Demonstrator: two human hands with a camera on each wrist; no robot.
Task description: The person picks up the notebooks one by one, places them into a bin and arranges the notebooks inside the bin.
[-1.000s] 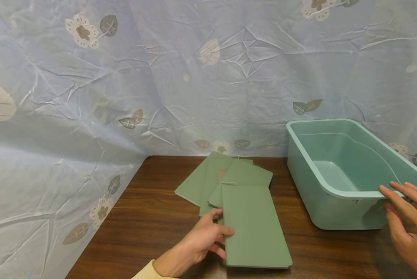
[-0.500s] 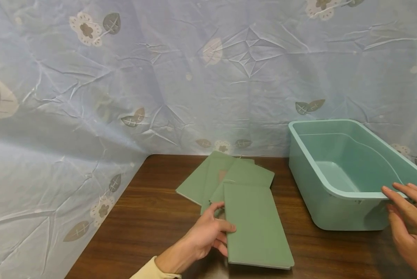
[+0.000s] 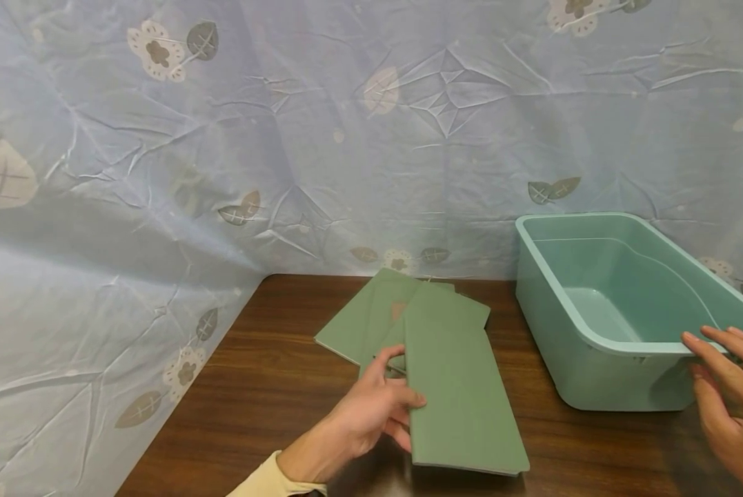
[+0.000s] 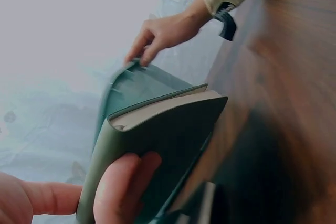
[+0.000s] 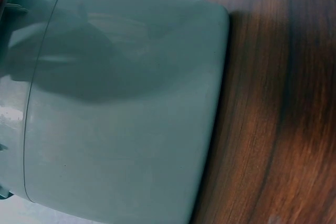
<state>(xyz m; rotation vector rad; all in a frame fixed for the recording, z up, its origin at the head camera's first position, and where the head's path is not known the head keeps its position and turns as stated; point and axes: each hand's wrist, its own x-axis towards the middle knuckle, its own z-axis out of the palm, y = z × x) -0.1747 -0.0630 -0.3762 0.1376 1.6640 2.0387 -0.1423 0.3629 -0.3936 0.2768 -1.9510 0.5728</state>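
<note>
Held notebook (image 3: 467,400): green, roughly mid-desk, flat face up in the head view, with its far end overlapping the ones behind it. Left wrist view shows the pale page edges nicely.
Left hand (image 3: 371,411): over at the notebook's 9 o'clock edge, pinching it, thumb on top and fingers (image 4: 113,187) underneath.
Other notebooks (image 3: 340,331): a green fanned-out pile at about 11 o'clock from the held one, one with a pinkish patch (image 3: 399,310).
Bin (image 3: 613,379): teal plastic, sitting at 2 o'clock from the held notebook, and apart from it.
Right hand (image 3: 734,400): on the bin's near rim, around 4 to 5 o'clock, fingertips over the edge and thumb outside. Honestly can't tell if it's squeezing or just resting.
Sleeve (image 3: 272,480): pale yellow, at 8 o'clock from the left hand.
Desk (image 3: 265,414): dark brown wood grain under everything.
Sheet (image 3: 321,124): crinkly bluish-grey with flowers and leaves, hanging at 12 o'clock and round to 9.
</note>
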